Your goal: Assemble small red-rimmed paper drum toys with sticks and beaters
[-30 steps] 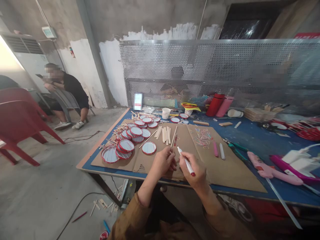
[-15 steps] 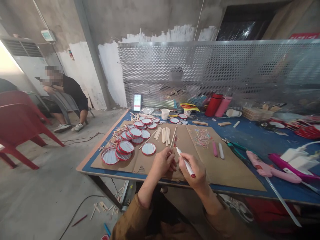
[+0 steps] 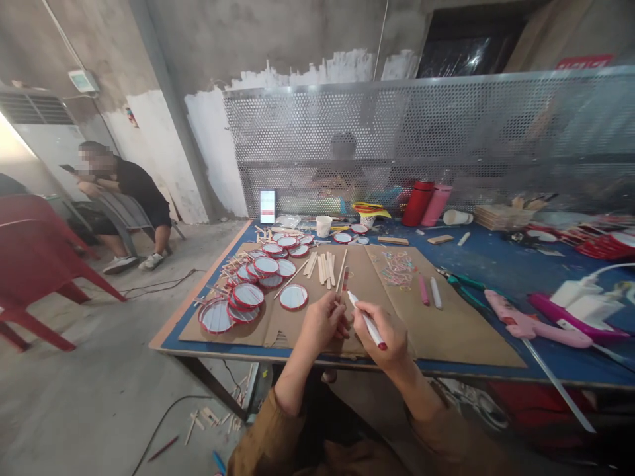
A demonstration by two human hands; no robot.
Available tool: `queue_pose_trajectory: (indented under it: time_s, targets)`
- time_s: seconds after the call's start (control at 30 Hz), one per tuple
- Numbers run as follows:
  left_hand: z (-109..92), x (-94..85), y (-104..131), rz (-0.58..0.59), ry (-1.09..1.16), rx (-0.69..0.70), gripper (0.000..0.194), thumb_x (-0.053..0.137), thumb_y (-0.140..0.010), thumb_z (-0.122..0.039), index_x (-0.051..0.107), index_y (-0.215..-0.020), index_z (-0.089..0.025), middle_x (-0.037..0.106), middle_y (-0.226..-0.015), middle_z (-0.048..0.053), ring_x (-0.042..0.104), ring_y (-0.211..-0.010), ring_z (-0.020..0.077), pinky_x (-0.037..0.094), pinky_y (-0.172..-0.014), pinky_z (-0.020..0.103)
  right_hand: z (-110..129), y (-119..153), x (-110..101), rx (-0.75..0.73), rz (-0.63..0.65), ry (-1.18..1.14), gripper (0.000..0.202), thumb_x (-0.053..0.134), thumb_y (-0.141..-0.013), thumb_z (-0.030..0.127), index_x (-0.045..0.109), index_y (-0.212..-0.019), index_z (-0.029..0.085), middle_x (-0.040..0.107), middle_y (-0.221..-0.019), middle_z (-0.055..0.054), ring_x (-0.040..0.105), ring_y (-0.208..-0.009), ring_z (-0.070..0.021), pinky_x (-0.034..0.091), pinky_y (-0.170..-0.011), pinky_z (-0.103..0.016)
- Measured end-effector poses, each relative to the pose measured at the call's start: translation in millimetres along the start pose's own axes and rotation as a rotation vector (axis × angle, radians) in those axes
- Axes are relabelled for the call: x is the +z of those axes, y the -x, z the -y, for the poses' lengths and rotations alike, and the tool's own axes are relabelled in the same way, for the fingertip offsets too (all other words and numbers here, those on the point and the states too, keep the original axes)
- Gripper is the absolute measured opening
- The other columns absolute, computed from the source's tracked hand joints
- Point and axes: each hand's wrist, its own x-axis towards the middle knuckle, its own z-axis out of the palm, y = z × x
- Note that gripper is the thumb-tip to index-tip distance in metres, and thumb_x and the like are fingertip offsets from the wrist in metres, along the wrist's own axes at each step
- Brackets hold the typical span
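Note:
My left hand (image 3: pixel 322 322) is closed on a thin wooden stick (image 3: pixel 341 270) that points up and away; beside it stands a flat strip with a dark red part (image 3: pixel 346 277). In my right hand (image 3: pixel 385 330) is a white marker (image 3: pixel 366 320) with a red end, its tip close to the strip. Just left of my hands lies a round white disc with a red rim (image 3: pixel 294 297). Several similar discs (image 3: pixel 248 295) are piled further left. Pale wooden sticks (image 3: pixel 326 269) lie beyond my hands on the cardboard (image 3: pixel 421 330).
Rubber bands (image 3: pixel 397 268), a pink marker (image 3: pixel 423 289), green-handled pliers (image 3: pixel 464 284) and a pink glue gun (image 3: pixel 530 324) are to the right. Behind are a paper cup (image 3: pixel 324 226), a red bottle (image 3: pixel 418 203) and a perforated metal screen (image 3: pixel 297 139). A person (image 3: pixel 133 192) sits at the left.
The camera view has shifted slightly. Both hands keep nearly the same pose, with the marker tip still near the strip.

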Motion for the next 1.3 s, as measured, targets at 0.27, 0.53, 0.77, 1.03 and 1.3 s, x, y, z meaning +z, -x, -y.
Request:
queue_pose_trajectory:
  time_s: [0.27,0.53,0.77,1.03,1.3]
  targets:
    - [-2.2,-1.1,0.8,-0.013,-0.030,0.013,0.011,0.047,-0.081,-0.028,0.051,-0.086,-0.019,0.056,-0.055,-0.006,0.057,-0.042,0.0096,0.043,-0.037,0.015,1.3,-2.1,0.7,-0.005,0.061,-0.018,0.010,0.052,-0.086,0.018,0.058,-0.094,0.018,0.070,-0.076,-0.005,0.068,-0.065,-0.0161,0.054,-0.063,-0.025]
    - [0.5,0.5,-0.7,-0.005,0.010,-0.009,0.010,0.047,-0.081,-0.027,0.050,-0.087,-0.019,0.055,-0.054,-0.006,0.056,-0.041,0.0081,0.042,-0.037,0.014,0.1,0.3,0.6,-0.034,0.004,-0.008,0.012,0.054,-0.085,0.017,0.058,-0.097,0.019,0.071,-0.078,-0.006,0.068,-0.067,-0.0168,0.054,-0.064,-0.026]
    - [-1.5,0.1,0.1,0.006,0.023,-0.008,0.011,0.045,-0.082,-0.027,0.050,-0.088,-0.018,0.055,-0.054,-0.006,0.056,-0.040,0.0080,0.043,-0.038,0.014,0.3,-1.8,1.0,-0.003,0.006,0.013,0.008,0.054,-0.085,0.017,0.058,-0.092,0.018,0.070,-0.072,-0.004,0.068,-0.062,-0.0154,0.053,-0.060,-0.024]
    - [1.1,-0.2,-0.4,0.010,0.040,0.003,0.013,0.046,-0.082,-0.030,0.049,-0.087,-0.019,0.055,-0.054,-0.006,0.058,-0.042,0.0092,0.043,-0.038,0.015,1.1,-0.7,-0.1,-0.007,0.031,0.000,0.011,0.054,-0.085,0.018,0.060,-0.093,0.019,0.071,-0.075,-0.004,0.068,-0.066,-0.0158,0.054,-0.063,-0.024]
    - [0.0,0.2,-1.3,0.007,0.037,-0.021,0.013,0.047,-0.080,-0.030,0.048,-0.087,-0.019,0.056,-0.056,-0.006,0.056,-0.040,0.0084,0.043,-0.037,0.015,-0.4,-0.9,0.9,0.003,-0.075,0.050,0.007,0.056,-0.084,0.017,0.059,-0.090,0.019,0.070,-0.071,-0.004,0.067,-0.059,-0.0156,0.053,-0.058,-0.024]
